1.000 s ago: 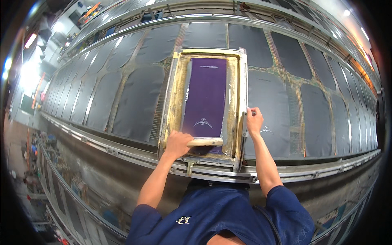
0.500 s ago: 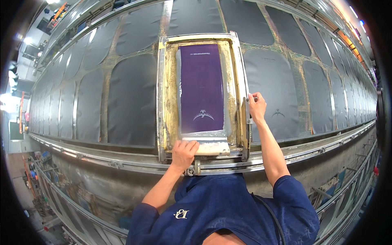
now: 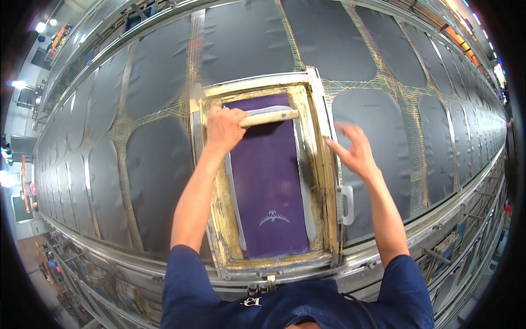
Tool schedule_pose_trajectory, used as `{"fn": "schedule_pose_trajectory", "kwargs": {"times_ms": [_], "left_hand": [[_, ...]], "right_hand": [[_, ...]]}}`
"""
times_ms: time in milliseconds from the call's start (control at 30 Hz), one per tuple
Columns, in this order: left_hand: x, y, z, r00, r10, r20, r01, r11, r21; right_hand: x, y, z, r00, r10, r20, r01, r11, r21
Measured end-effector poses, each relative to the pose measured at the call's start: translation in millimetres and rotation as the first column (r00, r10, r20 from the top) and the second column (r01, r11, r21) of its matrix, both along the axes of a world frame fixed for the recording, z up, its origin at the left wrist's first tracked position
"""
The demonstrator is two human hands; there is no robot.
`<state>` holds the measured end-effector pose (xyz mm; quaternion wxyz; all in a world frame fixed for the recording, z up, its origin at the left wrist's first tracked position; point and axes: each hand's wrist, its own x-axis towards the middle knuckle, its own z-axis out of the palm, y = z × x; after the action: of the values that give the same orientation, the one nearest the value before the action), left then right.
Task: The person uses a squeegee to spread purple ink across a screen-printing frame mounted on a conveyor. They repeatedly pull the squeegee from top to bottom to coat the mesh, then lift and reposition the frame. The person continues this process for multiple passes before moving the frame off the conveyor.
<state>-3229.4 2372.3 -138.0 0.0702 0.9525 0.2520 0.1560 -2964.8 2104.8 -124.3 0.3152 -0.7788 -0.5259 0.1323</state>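
Long table (image 3: 417, 170) bearing a frame (image 3: 327, 208); squeegee (image 3: 271, 117) near the frame's far end.
Surroundings: metal framework (image 3: 476, 219) runs along the near side; lights (image 3: 19, 85) shine at upper left. Table surface: black panels (image 3: 372, 137) lie in rows, separated by strips (image 3: 121, 164) carrying coloured lines. Frame: rectangular, yellow-stained, positioned at the table's near edge; contains a purple screen (image 3: 268, 170) with grey bands (image 3: 233, 192) along its sides and a white crest-like mark (image 3: 274, 219) toward the near end. Squeegee: pale-handled bar, set crosswise on the purple screen. Left hand (image 3: 224, 129): fingers wrapped around the squeegee's left end. Right hand (image 3: 356, 148): fingers spread, thumb just beside the frame's right side; contact cannot be determined.
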Motion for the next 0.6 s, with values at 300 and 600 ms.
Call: {"fn": "schedule_pose_trajectory", "kwargs": {"times_ms": [300, 600], "left_hand": [[48.5, 75.0, 39.7, 0.949, 0.112, -0.296, -0.205, 0.93, -0.306], [-7.5, -22.0, 22.4, 0.974, 0.03, -0.224, -0.088, 0.963, -0.256]], "right_hand": [[2.1, 229.0, 32.6, 0.876, 0.449, 0.174, -0.349, 0.841, -0.413], [-47.5, 132.1, 4.9, 0.898, 0.42, 0.13, -0.363, 0.875, -0.32]]}}
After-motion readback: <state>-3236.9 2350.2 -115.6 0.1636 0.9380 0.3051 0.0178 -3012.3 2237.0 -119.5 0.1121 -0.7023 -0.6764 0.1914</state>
